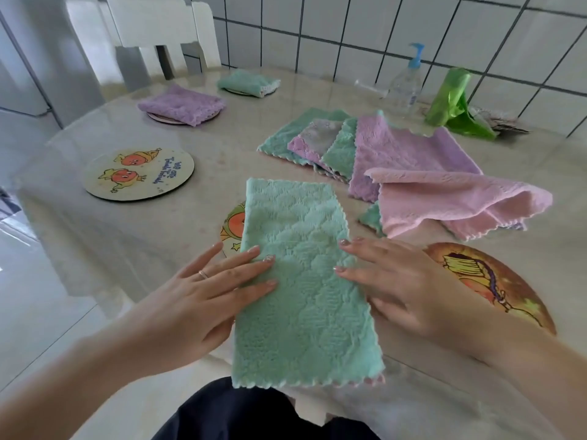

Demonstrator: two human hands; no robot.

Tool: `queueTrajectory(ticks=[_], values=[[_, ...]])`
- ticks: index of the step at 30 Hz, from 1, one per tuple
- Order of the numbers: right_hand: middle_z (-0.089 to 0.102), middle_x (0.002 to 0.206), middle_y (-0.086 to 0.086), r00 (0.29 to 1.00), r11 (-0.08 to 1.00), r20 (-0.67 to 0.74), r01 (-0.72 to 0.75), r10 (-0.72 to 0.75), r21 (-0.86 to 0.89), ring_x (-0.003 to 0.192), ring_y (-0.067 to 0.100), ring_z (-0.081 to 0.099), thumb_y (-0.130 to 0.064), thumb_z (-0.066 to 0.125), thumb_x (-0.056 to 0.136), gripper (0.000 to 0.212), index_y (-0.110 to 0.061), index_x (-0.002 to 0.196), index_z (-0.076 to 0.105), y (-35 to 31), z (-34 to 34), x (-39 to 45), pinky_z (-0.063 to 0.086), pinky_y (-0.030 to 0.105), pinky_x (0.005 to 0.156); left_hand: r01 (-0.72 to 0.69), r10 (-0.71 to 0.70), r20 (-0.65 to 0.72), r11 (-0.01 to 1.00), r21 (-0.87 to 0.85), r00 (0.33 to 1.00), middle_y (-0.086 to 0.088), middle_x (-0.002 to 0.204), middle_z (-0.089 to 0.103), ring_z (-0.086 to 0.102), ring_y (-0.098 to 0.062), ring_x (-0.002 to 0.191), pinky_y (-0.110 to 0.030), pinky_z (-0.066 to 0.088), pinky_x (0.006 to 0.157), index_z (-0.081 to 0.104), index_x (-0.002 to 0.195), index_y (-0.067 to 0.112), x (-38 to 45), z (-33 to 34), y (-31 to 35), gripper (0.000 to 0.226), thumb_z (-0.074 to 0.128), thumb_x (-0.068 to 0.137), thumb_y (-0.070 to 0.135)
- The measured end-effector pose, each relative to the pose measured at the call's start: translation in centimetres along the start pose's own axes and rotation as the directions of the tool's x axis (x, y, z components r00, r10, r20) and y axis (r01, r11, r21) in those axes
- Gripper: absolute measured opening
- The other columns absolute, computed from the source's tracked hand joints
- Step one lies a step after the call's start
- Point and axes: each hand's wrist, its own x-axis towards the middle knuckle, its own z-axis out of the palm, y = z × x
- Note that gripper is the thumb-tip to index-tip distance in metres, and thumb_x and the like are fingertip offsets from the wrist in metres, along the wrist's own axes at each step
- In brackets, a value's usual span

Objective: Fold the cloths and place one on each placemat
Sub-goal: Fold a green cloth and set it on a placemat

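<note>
A green cloth (pixel 301 281), folded into a long strip, lies in front of me over a round placemat (pixel 233 227) that peeks out at its left. My left hand (pixel 209 290) rests flat on the strip's left edge, fingers spread. My right hand (pixel 397 281) presses flat on its right edge. A bare round placemat (pixel 139 173) with orange figures lies at the left. Another bare placemat (pixel 495 281) sits at the right. Farther back, a folded purple cloth (pixel 182 104) and a folded green cloth (pixel 246 82) each lie on a placemat. A pile of unfolded cloths (pixel 397 163) lies right of centre.
A clear pump bottle (pixel 408 81) and a green plastic bag (pixel 454 103) stand by the tiled wall at the back right. A white chair (pixel 152 30) is pushed in at the far side. The round table's front edge (pixel 286 392) is under the strip's near end.
</note>
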Motion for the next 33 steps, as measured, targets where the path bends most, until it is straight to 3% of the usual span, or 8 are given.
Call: queueTrajectory(ticks=[7, 14, 18, 21, 23, 26, 30, 33], values=[[0.059, 0.129, 0.000, 0.996, 0.989, 0.015, 0.086, -0.084, -0.119, 0.122, 0.014, 0.051, -0.002, 0.026, 0.073, 0.063, -0.020, 0.124, 0.059, -0.9, 1.2, 1.8, 0.034, 0.043, 0.106, -0.091, 0.091, -0.091, 0.996, -0.004, 0.992, 0.004, 0.146, 0.041, 0.033, -0.014, 0.138, -0.047, 0.028, 0.110, 0.040, 0.139, 0.020, 1.4, 1.3, -0.2, 0.042, 0.038, 0.098, 0.030], [0.058, 0.126, -0.016, 0.999, 0.990, -0.032, 0.013, -0.009, 0.137, 0.121, -0.005, 0.049, 0.009, 0.042, 0.068, 0.070, -0.031, 0.126, 0.049, -1.8, 0.2, 0.5, 0.039, 0.034, 0.107, -0.104, 0.063, -0.235, 0.981, -0.166, 0.970, 0.004, 0.125, 0.061, 0.053, -0.005, 0.121, -0.036, 0.042, 0.104, 0.052, 0.126, 0.013, 1.3, 0.0, 0.6, 0.034, 0.036, 0.099, 0.027], [0.060, 0.117, -0.027, 0.989, 0.948, -0.085, -0.093, 0.124, 0.303, 0.111, -0.013, 0.052, -0.010, 0.044, 0.081, 0.051, -0.041, 0.120, 0.052, -2.3, 0.1, 0.6, 0.044, 0.024, 0.099, 0.006, -0.103, -0.255, 0.935, -0.354, 0.962, 0.015, 0.121, 0.063, 0.058, 0.000, 0.112, -0.022, 0.047, 0.096, 0.046, 0.132, 0.020, 1.4, -0.3, 1.1, 0.040, 0.044, 0.095, 0.036], [0.068, 0.091, -0.024, 0.937, 0.780, -0.089, -0.225, 0.337, 0.584, 0.086, 0.002, 0.065, -0.005, 0.057, 0.085, 0.039, -0.041, 0.099, 0.063, -2.1, 0.1, 2.0, 0.055, 0.031, 0.075, 0.161, -0.364, -0.242, 0.790, -0.591, 0.899, 0.017, 0.104, 0.066, 0.064, 0.003, 0.083, -0.010, 0.049, 0.073, 0.052, 0.128, 0.025, 2.3, -0.8, 1.1, 0.043, 0.054, 0.086, 0.034], [0.069, 0.082, -0.009, 0.870, 0.740, -0.150, -0.294, 0.469, 0.605, 0.077, 0.012, 0.064, -0.018, 0.055, 0.086, 0.020, -0.035, 0.087, 0.064, -1.2, 0.3, 3.6, 0.051, 0.040, 0.072, 0.254, -0.509, -0.237, 0.717, -0.650, 0.828, 0.016, 0.095, 0.067, 0.065, -0.005, 0.075, -0.020, 0.053, 0.063, 0.054, 0.119, 0.041, 3.6, -1.2, 0.7, 0.029, 0.054, 0.092, 0.031], [0.068, 0.081, -0.009, 0.808, 0.669, -0.150, -0.350, 0.569, 0.655, 0.076, 0.010, 0.064, -0.025, 0.057, 0.090, 0.013, -0.037, 0.092, 0.060, 0.1, 0.6, 6.0, 0.049, 0.031, 0.071, 0.297, -0.623, -0.116, 0.517, -0.803, 0.774, 0.019, 0.105, 0.067, 0.065, 0.000, 0.095, -0.022, 0.056, 0.072, 0.047, 0.120, 0.041, 5.7, -1.4, -0.4, 0.038, 0.056, 0.089, 0.021], [0.066, 0.092, -0.008, 0.777, 0.633, -0.103, -0.420, 0.621, 0.650, 0.084, 0.002, 0.064, -0.022, 0.058, 0.090, 0.051, -0.035, 0.135, 0.036, 1.4, 1.1, 7.3, 0.049, 0.017, 0.075, 0.321, -0.680, -0.056, 0.416, -0.851, 0.731, -0.006, 0.128, 0.057, 0.064, -0.019, 0.106, -0.045, 0.055, 0.084, 0.004, 0.134, 0.063, 6.9, -1.1, -1.9, 0.085, 0.061, 0.074, 0.048], [0.064, 0.095, -0.010, 0.798, 0.642, -0.052, -0.443, 0.600, 0.625, 0.085, 0.002, 0.063, -0.015, 0.056, 0.091, 0.061, -0.046, 0.138, 0.030, 1.9, 1.6, 7.6, 0.050, 0.021, 0.082, 0.405, -0.711, -0.010, 0.413, -0.816, 0.704, 0.003, 0.135, 0.051, 0.066, -0.017, 0.101, -0.045, 0.055, 0.083, 0.005, 0.134, 0.065, 7.4, -0.7, -2.8, 0.085, 0.060, 0.070, 0.054]])
